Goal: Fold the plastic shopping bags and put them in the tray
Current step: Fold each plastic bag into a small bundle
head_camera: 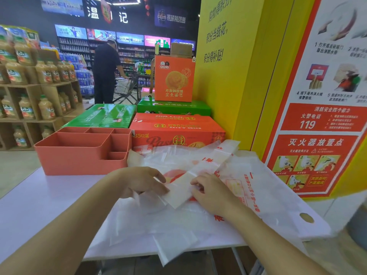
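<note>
Head view: 1 folded bag (200, 171), a long narrow strip, lies slantwise on loose bags (264, 187) spread over the white table (39, 201). Left hand (143, 181) presses the strip's near end with straight fingers. Right hand (214, 193) pinches its right edge with bent fingers. At the table's far left stands the pink tray (79, 159) with several compartments, its right corner meeting the loose bags. Red and green boxes (178, 128) are stacked just behind it, against a yellow pillar (238, 76). Farther back, a shopper (105, 72) with a cart (127, 86) stands by shelves (25, 80) of bottles.
</note>
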A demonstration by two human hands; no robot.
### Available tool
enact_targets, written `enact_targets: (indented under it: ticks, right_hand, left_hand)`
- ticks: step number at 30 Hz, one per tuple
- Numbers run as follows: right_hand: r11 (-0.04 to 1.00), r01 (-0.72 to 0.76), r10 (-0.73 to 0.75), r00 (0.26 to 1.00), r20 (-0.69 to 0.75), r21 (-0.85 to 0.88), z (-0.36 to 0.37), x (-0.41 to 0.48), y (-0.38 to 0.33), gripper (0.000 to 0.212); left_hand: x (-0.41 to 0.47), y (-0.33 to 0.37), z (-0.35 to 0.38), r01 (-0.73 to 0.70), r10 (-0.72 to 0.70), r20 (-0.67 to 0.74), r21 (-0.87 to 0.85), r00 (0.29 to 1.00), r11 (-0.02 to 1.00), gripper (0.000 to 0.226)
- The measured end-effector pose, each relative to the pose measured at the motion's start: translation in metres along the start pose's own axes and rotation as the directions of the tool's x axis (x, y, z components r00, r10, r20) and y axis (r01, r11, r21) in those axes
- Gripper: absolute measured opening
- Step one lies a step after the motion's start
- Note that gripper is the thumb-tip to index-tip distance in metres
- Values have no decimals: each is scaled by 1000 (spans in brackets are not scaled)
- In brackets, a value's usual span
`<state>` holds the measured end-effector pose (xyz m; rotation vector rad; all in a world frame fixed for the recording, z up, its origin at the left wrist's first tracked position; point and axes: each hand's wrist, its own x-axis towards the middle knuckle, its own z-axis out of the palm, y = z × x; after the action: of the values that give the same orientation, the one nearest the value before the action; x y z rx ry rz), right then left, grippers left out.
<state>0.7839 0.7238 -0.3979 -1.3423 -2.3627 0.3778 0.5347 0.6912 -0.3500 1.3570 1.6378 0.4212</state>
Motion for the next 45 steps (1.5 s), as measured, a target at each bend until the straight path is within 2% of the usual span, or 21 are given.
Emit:
enact_targets:
  ticks: [3, 6, 8, 12, 17, 21, 26, 30, 34, 37, 40, 45]
  right_hand:
    - [1000, -21, 21, 1000, -2, 12, 0, -3, -6, 21]
    - [993, -65, 68, 997, -31, 97, 0, -7, -14, 37]
    - [978, -90, 96, 995, -25, 188, -1, -9, -20, 38]
    - [925, -143, 133, 990, 53, 352, -4, -9, -35, 24]
    - [938, -182, 152, 981, 123, 294, -4, -13, -47, 38]
    - [955, -220, 188, 968, 166, 199, 0, -14, -49, 53]
    - [930, -234, 201, 969, 142, 283, 4, -16, -48, 44]
    - [901, -253, 222, 967, 125, 352, 6, -14, -44, 35]
    - [898, -250, 225, 968, 110, 363, 9, -17, -40, 32]
    - [906, -237, 213, 971, 106, 352, 12, -20, -37, 32]
    - [904, -235, 210, 972, 108, 356, 13, -20, -37, 32]
    - [905, -221, 198, 975, 100, 362, 15, -21, -36, 34]
  left_hand:
    - [0, -5, 3, -25, 34, 57, -159, 998, 987, 41]
    - [-2, -8, 10, -44, 72, 93, -278, 993, 960, 30]
    - [-1, -10, 13, -50, 83, 97, -296, 992, 954, 22]
    - [4, -16, 17, -67, 91, 59, -331, 994, 941, 14]
    - [5, -20, 17, -50, 71, 36, -403, 997, 914, 21]
    - [-1, -25, 16, -105, 153, 73, -447, 985, 888, 22]
    - [-8, -34, 10, -102, 243, 162, -595, 956, 797, 30]
    - [-10, -37, 6, -119, 287, 206, -581, 936, 805, 39]
    - [-9, -44, 2, -167, 386, 275, -584, 880, 795, 38]
    - [-8, -42, 4, -178, 377, 246, -576, 893, 798, 41]
    - [-7, -38, 11, -178, 312, 195, -505, 930, 845, 60]
    - [-4, -28, 26, -204, 224, 9, -383, 975, 901, 27]
